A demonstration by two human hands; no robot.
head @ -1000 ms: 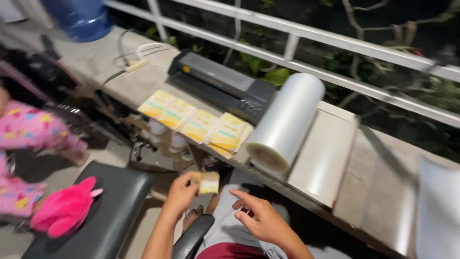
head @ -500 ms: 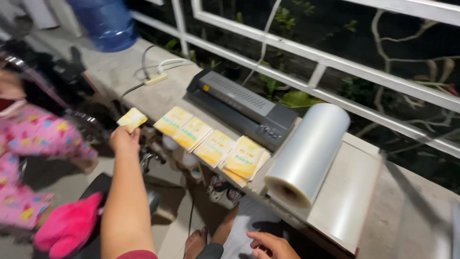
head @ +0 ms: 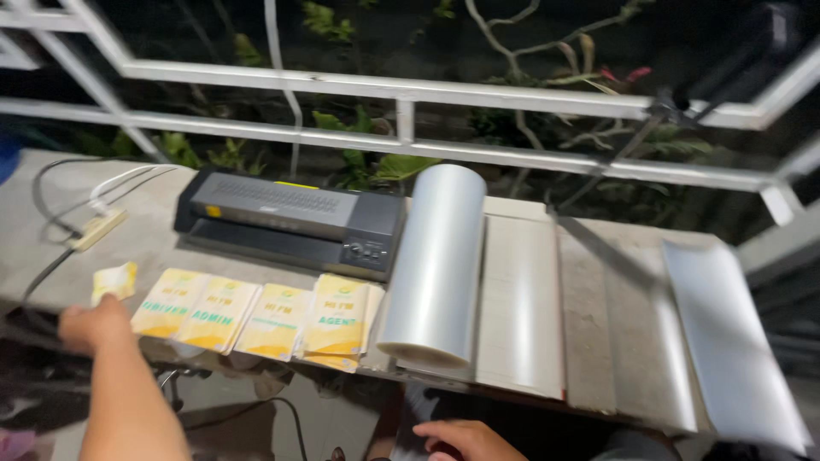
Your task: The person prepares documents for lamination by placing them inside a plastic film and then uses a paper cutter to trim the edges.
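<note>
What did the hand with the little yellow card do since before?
The left hand carried the small yellow card from near the lap out to the left and up to the ledge, beside the row of yellow cards. It still grips the card. The right hand stayed low. The laminator and film roll did not move.

My right hand [head: 465, 442] is cut by the bottom edge. My left hand [head: 94, 324] and its small yellow card [head: 114, 282] are blurred.
</note>
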